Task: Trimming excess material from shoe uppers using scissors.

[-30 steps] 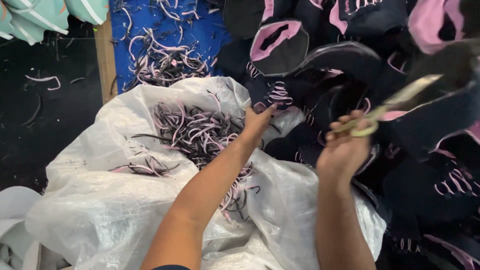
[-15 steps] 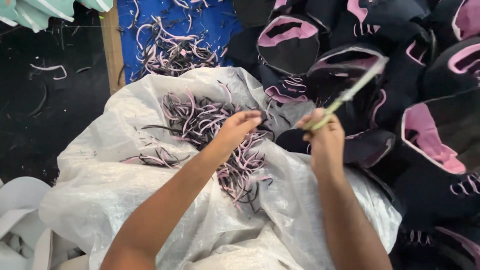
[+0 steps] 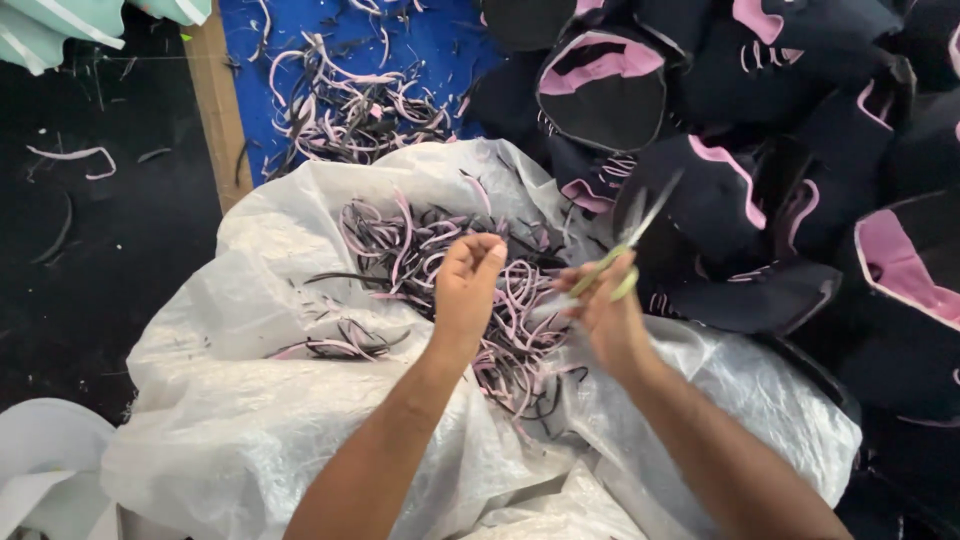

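The right hand point(image 3: 608, 318) keeps its grip closed on the handle of a pair of scissors point(image 3: 625, 245), blades tilted up and to the right; since half a second ago the scissors have drawn closer to the left hand. The left hand point(image 3: 468, 285), which lay flat on the strips, is now lifted, fingers curled together; whether it holds anything cannot be told. Beneath both lie pink and black strips point(image 3: 420, 245) on a white plastic sack point(image 3: 250, 400). Black and pink fabric pieces point(image 3: 720, 200) are piled to the right.
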